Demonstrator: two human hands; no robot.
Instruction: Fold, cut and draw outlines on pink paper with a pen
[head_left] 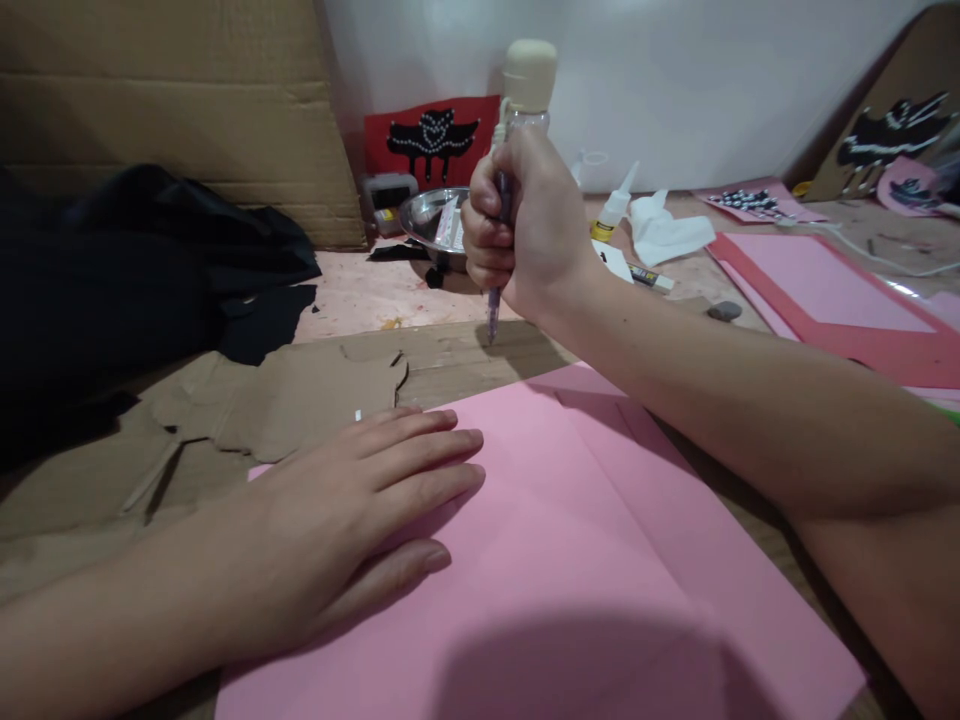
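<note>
My left hand [360, 510] lies flat with its fingers stretched out on a large sheet of pink paper [555, 540], which has crease lines in it. Beyond the paper, my right hand [525, 220] is wrapped round a dark pen [493, 312] that points down over the brown cardboard. Whether the tip touches the cardboard is hard to tell. A clear bottle with a cream cap [529, 75] rises just above my right fist; its lower part is hidden by the hand, which seems to grip it too.
Cut cardboard [300, 395] and black cloth [150, 270] lie at the left. Behind are a red card [375, 145], a metal bowl [420, 220], a glue bottle [613, 210] and crumpled white tissue [667, 230]. Pink and red sheets [832, 335] lie at the right.
</note>
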